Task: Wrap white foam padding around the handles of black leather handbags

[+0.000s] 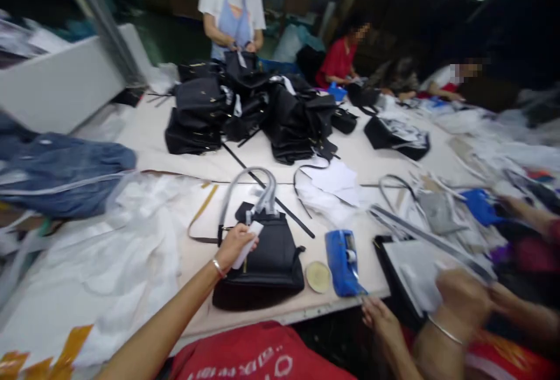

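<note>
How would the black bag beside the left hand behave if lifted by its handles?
The black bag probably holds its shape, since its front looks smooth and flat. The wrapped handles look semi-stiff, as they arch rather than slump. Rolling seems unlikely given its broad, flat-sided body; weight I can't tell.

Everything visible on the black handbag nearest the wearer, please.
The bag is black with a smooth, leather-like look, a gold-coloured zip pull on its front, and a small tab on its right side. Two arched handles, in greyish wrapping, stand up from its top. It sits on the pale table near the front edge. The left hand holds a white card over its left part; whether either touches it is unclear.
</note>
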Motion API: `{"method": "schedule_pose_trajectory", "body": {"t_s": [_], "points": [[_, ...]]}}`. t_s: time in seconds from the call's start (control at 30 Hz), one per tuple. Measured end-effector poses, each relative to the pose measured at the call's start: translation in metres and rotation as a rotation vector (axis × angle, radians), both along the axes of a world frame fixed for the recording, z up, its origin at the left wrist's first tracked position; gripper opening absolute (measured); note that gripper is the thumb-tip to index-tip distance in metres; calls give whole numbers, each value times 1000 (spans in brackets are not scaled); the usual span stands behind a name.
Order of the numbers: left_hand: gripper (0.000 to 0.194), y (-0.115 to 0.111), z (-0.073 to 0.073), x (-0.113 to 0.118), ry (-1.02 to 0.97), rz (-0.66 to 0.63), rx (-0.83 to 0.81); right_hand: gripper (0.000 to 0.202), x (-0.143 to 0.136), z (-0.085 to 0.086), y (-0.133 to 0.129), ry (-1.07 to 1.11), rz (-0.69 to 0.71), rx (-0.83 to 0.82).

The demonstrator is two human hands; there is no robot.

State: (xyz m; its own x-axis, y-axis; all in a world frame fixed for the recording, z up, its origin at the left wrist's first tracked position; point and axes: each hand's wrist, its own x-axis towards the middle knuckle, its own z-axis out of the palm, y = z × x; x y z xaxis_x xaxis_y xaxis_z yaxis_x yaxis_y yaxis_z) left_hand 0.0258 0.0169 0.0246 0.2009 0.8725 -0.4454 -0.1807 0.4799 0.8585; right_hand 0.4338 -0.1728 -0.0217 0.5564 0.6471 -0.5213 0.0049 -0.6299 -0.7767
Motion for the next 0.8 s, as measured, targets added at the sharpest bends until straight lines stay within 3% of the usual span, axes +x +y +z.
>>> {"method": "schedule_pose_trajectory", "body": {"t_s": [0.3, 0.6, 0.8], "points": [[31, -1, -1, 3, 77, -91, 4, 42, 11, -15, -2, 161, -97, 28], [32, -1, 4, 6, 71, -60, -30, 35, 5, 14, -3, 185, -65, 20], [31, 0, 1, 6, 81, -74, -40, 33, 11, -2, -2, 164, -35, -2]]}}
